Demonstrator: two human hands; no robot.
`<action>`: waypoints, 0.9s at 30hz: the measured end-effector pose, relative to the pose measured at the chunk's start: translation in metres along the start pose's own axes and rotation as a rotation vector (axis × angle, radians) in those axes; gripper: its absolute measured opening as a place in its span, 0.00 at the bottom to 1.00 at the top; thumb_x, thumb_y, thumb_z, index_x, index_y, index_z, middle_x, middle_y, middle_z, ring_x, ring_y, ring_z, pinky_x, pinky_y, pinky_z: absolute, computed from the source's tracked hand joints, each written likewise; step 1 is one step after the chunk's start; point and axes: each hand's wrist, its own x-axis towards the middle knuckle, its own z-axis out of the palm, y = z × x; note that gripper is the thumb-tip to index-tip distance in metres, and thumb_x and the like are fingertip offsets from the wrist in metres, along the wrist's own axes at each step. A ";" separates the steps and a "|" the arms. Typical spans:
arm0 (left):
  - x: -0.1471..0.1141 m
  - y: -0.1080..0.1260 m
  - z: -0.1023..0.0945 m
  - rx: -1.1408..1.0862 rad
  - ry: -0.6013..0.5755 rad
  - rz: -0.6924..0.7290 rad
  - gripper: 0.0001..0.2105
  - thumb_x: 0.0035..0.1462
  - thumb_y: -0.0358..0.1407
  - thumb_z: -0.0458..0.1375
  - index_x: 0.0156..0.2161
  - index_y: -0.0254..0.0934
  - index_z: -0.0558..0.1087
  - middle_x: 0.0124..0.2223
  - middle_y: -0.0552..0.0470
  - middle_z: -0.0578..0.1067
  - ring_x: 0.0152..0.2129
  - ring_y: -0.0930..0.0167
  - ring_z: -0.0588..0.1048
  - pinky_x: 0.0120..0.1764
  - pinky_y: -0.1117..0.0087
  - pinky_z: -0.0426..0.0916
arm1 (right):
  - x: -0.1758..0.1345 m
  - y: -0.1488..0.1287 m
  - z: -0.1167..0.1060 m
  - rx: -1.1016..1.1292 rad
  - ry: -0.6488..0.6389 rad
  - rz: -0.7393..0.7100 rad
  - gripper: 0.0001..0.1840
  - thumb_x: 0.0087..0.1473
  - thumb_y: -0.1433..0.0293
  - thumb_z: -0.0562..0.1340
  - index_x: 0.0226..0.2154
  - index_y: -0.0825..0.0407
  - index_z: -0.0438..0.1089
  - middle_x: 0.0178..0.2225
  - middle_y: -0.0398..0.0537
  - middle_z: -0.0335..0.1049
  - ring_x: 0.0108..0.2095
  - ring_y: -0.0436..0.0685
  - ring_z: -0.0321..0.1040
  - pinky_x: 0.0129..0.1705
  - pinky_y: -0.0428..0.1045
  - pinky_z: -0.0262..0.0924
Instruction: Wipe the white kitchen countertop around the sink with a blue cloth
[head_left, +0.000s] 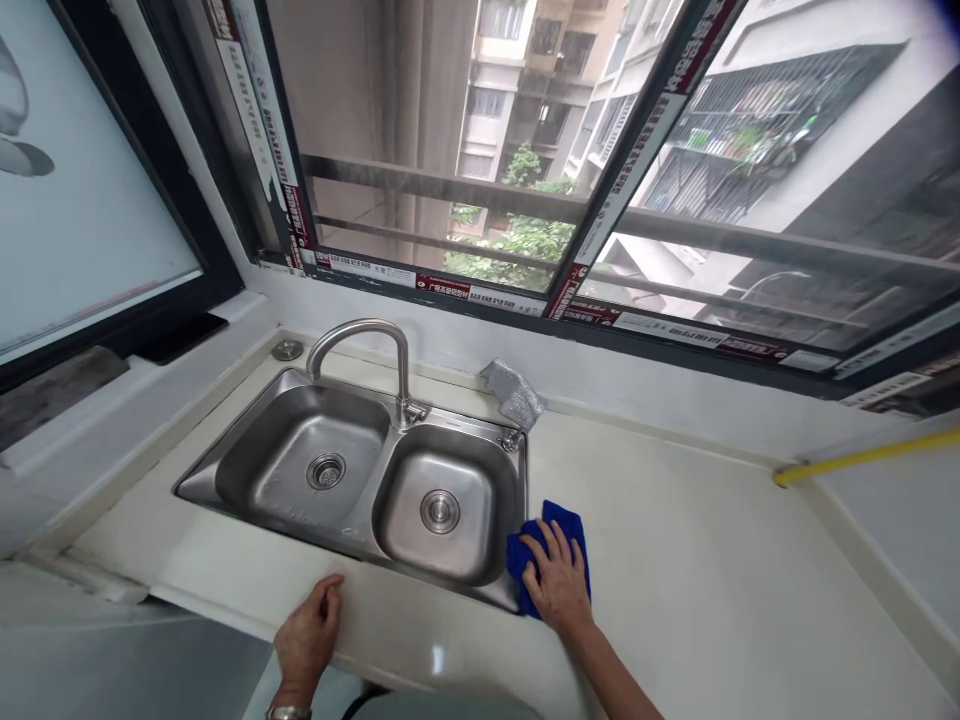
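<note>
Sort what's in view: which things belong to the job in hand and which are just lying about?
Likely in the job:
blue cloth, under right hand
sink, cloth over its edge
counter

Likely lying about:
silvery sheet, behind sink
dark slab, far left

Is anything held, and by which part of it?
The spread right hand presses the blue cloth down by its middle; the left hand holds nothing visible.

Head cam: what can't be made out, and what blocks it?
All head view:
Blue fabric cloth: middle covered by right hand.
Left hand: palm and any contents hidden by curled fingers.
Silver metal wristband: lower part cut by bottom edge.
Long yellow pipe: far end cut by right edge.
</note>
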 end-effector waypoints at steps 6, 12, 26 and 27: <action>0.009 0.006 -0.009 -0.171 -0.028 -0.129 0.17 0.68 0.42 0.46 0.50 0.47 0.76 0.32 0.54 0.81 0.29 0.66 0.76 0.29 0.72 0.59 | 0.035 0.017 0.005 0.023 -0.002 0.005 0.24 0.58 0.66 0.53 0.56 0.41 0.67 0.67 0.46 0.51 0.69 0.64 0.40 0.67 0.66 0.37; 0.005 0.014 -0.002 -0.105 0.079 -0.194 0.17 0.66 0.43 0.47 0.50 0.45 0.76 0.26 0.53 0.76 0.24 0.67 0.73 0.27 0.72 0.56 | 0.085 0.034 0.011 0.025 -0.001 0.034 0.23 0.59 0.65 0.52 0.55 0.43 0.68 0.67 0.46 0.52 0.68 0.63 0.39 0.67 0.65 0.35; -0.001 0.023 -0.004 -0.189 0.196 -0.273 0.14 0.63 0.41 0.49 0.44 0.43 0.77 0.22 0.55 0.73 0.24 0.68 0.70 0.30 0.72 0.57 | 0.162 0.058 0.031 0.052 0.075 0.101 0.23 0.60 0.64 0.51 0.55 0.46 0.68 0.65 0.51 0.55 0.67 0.65 0.41 0.64 0.68 0.41; -0.001 0.024 -0.004 -0.188 0.193 -0.274 0.14 0.63 0.40 0.49 0.44 0.43 0.77 0.22 0.55 0.73 0.23 0.68 0.70 0.30 0.72 0.57 | 0.162 0.058 0.032 0.050 0.075 0.100 0.23 0.60 0.64 0.50 0.55 0.46 0.68 0.65 0.51 0.54 0.67 0.65 0.41 0.64 0.68 0.41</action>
